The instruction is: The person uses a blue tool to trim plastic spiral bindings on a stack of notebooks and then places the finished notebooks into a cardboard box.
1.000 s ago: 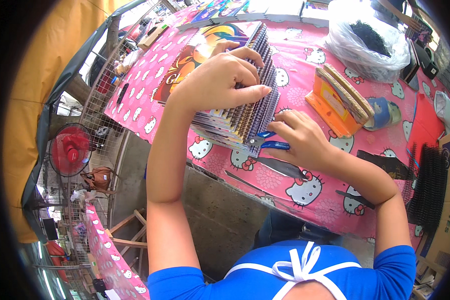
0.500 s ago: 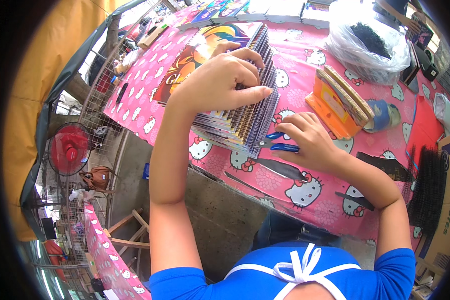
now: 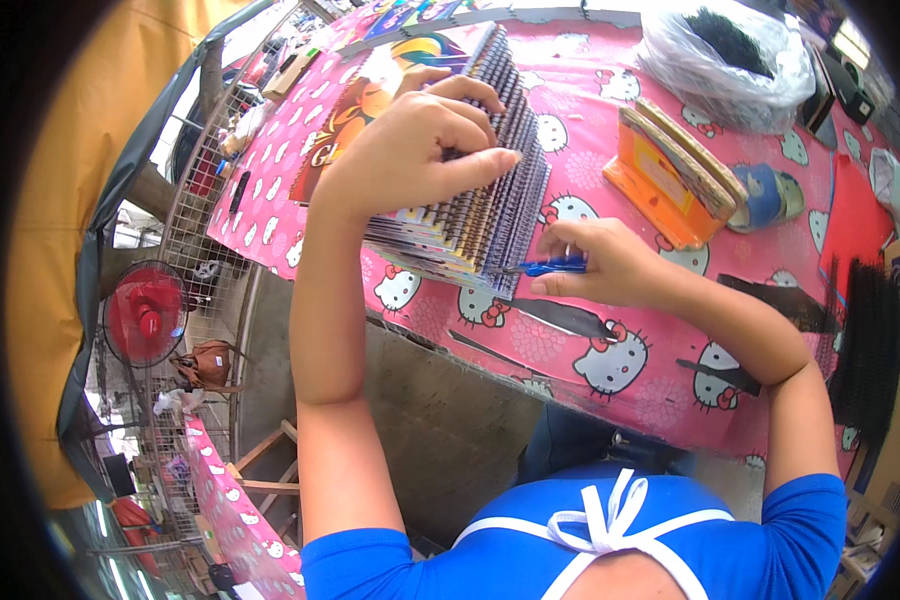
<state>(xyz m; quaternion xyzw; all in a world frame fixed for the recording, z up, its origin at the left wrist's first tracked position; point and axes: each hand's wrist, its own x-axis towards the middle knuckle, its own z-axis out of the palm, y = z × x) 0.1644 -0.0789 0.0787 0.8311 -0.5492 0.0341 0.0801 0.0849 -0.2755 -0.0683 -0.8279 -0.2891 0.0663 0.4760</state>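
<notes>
A tall stack of spiral notebooks stands on the table, coil edges facing right and a colourful cover on top. My left hand lies over the top notebook, its bent fingers and thumb gripping along the coil edge. In my right hand is a pair of blue-handled pliers, the fingers closed round it and the handles pressed together. The tip of the pliers meets the lower front corner of the stack, at the coil ends; the jaws are too small to make out.
Dark plastic strips lie in front of the stack. To the right are an orange holder, a blue tape roll, a clear plastic bag with black coils, more black coils and a cardboard box. The pink tablecloth ends nearest me.
The handles of the pliers, spread apart before, are now squeezed together in my right hand. My left hand stays on the notebooks. The whole view has shifted slightly.
</notes>
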